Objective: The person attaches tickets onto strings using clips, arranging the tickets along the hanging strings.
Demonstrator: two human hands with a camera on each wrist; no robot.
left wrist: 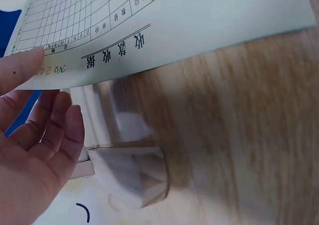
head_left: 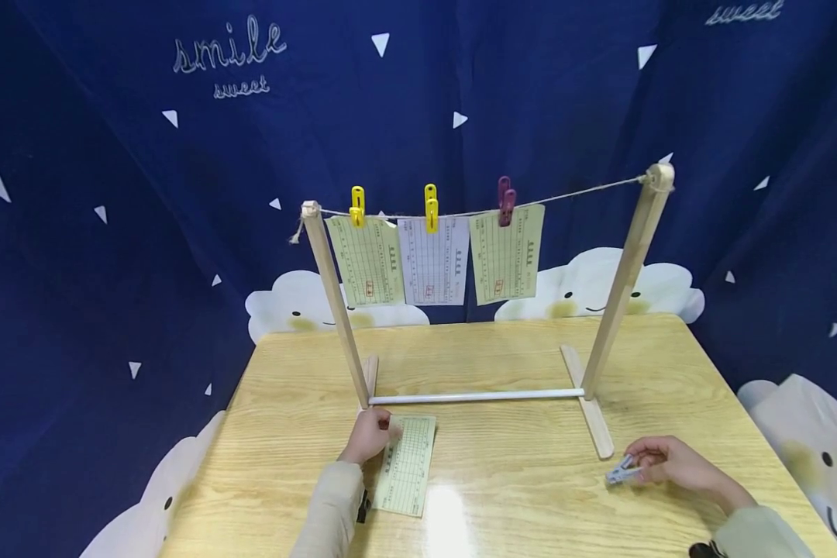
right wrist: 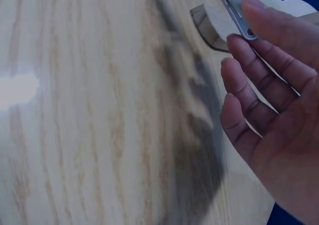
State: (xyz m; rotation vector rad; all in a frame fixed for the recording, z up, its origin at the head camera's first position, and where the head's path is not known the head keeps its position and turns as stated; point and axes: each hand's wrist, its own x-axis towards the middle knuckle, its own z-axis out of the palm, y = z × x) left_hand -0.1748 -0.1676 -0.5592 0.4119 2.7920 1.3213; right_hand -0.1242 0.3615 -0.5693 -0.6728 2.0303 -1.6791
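Note:
Between thumb and fingers my left hand pinches the edge of a pale green printed receipt slip, near the foot of the left post. In the left wrist view the slip is raised off the wood, its thumb-side corner held. My right hand pinches a light grey-blue clothespin by its handle end, right of the stand's right foot. The right wrist view shows the clothespin between thumb and index finger, the other fingers loosely bent. Part of the clothespin lies outside that view.
A wooden stand with a left post, right post and white crossbar carries a string. Two yellow clothespins and a dark red clothespin hold three slips on it. A blue curtain hangs behind the table.

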